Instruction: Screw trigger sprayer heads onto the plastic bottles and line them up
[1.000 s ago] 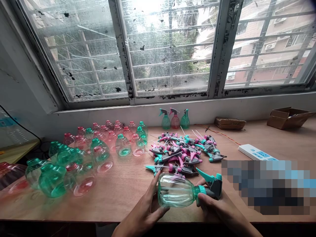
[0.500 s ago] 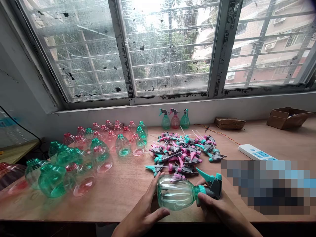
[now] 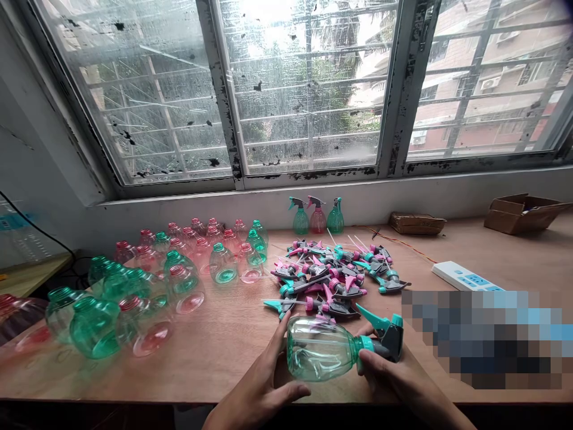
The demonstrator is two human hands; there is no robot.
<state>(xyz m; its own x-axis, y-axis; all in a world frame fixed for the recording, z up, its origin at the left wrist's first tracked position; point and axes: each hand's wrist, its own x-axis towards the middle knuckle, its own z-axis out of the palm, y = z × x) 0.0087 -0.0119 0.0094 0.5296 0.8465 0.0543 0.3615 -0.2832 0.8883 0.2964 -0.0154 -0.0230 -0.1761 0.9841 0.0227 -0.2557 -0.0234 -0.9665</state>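
Note:
A clear green spray bottle (image 3: 320,349) lies sideways just above the wooden table (image 3: 224,349), near its front edge. My left hand (image 3: 264,382) cups the bottle's base end, thumb under it. My right hand (image 3: 394,373) is wrapped round the teal collar and grey trigger head (image 3: 387,334) at the neck. Just behind lies a heap of loose pink and teal trigger heads (image 3: 333,275).
Several empty green and pink bottles (image 3: 147,286) stand at the left. Three finished spray bottles (image 3: 317,216) line the wall below the window. A white power strip (image 3: 465,278), two cardboard boxes (image 3: 519,212) and a blurred patch sit at the right.
The bottle has turned slightly in my hands and my left thumb has shifted a little right under it. Everything on the table stays put.

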